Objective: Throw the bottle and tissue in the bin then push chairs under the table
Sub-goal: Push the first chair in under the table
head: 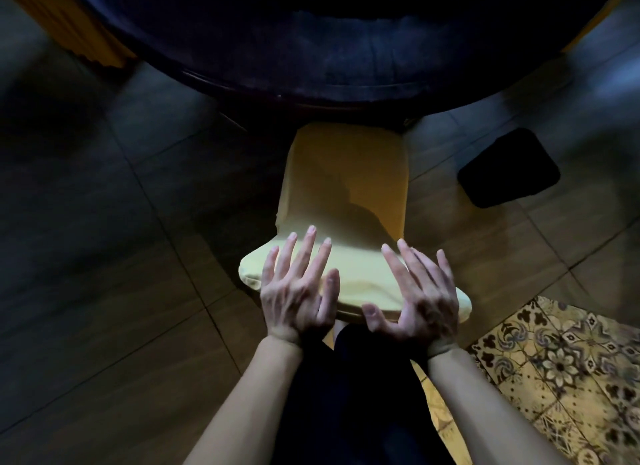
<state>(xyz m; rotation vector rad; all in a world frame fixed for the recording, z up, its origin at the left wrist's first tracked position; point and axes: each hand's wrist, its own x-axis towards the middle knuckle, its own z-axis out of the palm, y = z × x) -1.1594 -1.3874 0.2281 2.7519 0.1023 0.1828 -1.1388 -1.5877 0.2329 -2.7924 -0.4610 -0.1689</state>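
A chair with a yellow fabric cover [346, 187] stands right in front of me, its seat front reaching under the edge of a dark round table [311, 49]. My left hand [298, 288] and my right hand [415, 291] lie flat on top of the chair's backrest, palms down and fingers spread. Neither hand holds anything. No bottle or tissue is in view.
A dark square bin or box [509, 168] sits on the tiled floor to the right of the chair. A patterned floor section [561, 360] lies at the lower right. Another yellow-covered chair [69, 21] shows at the upper left beside the table.
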